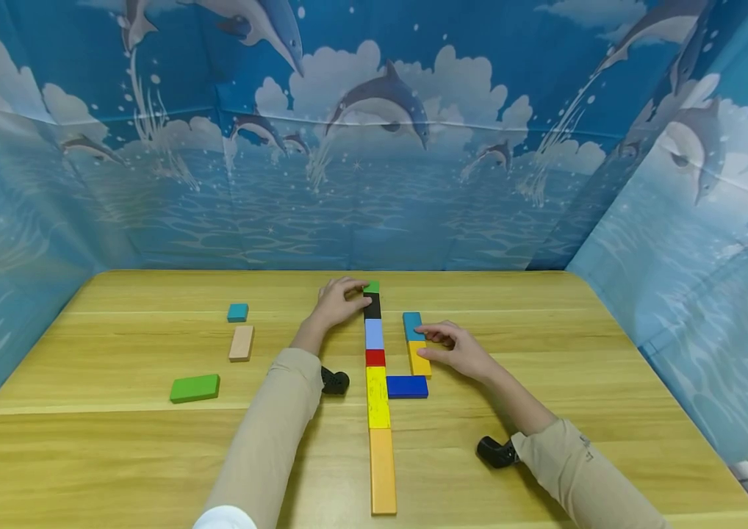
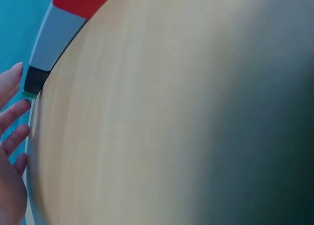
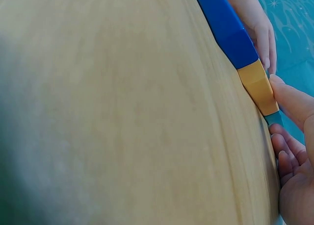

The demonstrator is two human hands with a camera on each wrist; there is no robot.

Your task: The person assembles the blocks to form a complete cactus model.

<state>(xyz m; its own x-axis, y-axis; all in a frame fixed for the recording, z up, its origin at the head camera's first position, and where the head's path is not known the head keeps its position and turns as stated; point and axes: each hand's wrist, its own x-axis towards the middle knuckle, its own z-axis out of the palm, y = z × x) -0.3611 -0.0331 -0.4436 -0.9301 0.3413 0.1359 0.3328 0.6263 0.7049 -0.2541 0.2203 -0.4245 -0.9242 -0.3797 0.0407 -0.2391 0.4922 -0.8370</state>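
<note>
A straight column of flat blocks runs away from me: orange point(image 1: 383, 472), yellow point(image 1: 378, 397), red point(image 1: 375, 358), light blue point(image 1: 374, 334), black point(image 1: 372, 307) and green point(image 1: 372, 286). My left hand point(image 1: 339, 303) is at the far end, thumb by the black block, a fingertip at the green one. A dark blue block point(image 1: 407, 386) juts right from the column. From its right end an amber block point(image 1: 419, 358) and a teal block point(image 1: 413, 325) extend away in line. My right hand point(image 1: 458, 351) touches these two with relaxed fingers, thumb at the amber block, fingertips beside the teal one.
On the wooden table's left lie a small teal block point(image 1: 238, 313), a beige block point(image 1: 241, 344) and a light green block point(image 1: 195, 388). Black wrist devices point(image 1: 497, 452) sit beneath both sleeves. A dolphin-print curtain point(image 1: 374, 198) encloses the back and sides.
</note>
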